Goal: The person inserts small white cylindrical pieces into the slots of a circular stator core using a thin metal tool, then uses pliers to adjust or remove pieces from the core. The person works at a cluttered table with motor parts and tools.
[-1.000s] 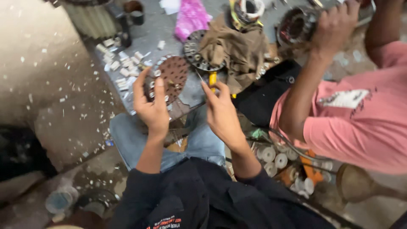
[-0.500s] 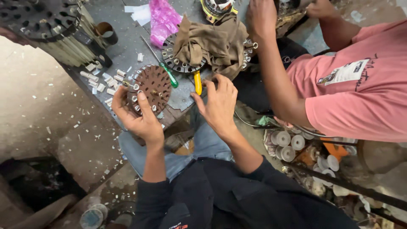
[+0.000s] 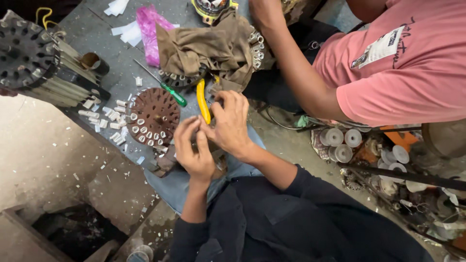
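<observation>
My two hands meet over my lap at the edge of the grey work surface (image 3: 104,39). My right hand (image 3: 232,121) closes its fingers on the lower end of a yellow-handled tool (image 3: 202,99), which points away from me. My left hand (image 3: 194,151) is curled with its fingertips against the right hand's fingers; whatever lies between them is hidden. A brown round slotted disc (image 3: 153,116) with white paper sleeves in its slots lies just left of my hands. A green-handled screwdriver (image 3: 167,88) rests beside it.
A person in a pink shirt (image 3: 398,63) leans in from the right, their forearm (image 3: 296,73) over a brown cloth (image 3: 208,46) on a metal part. A large slotted metal core (image 3: 34,58), a pink bag (image 3: 150,29) and white spools (image 3: 340,143) lie around.
My left hand has left the brown disc and moved right to meet my right hand. The yellow-handled tool has stayed at my right hand. The view has shifted down and left.
</observation>
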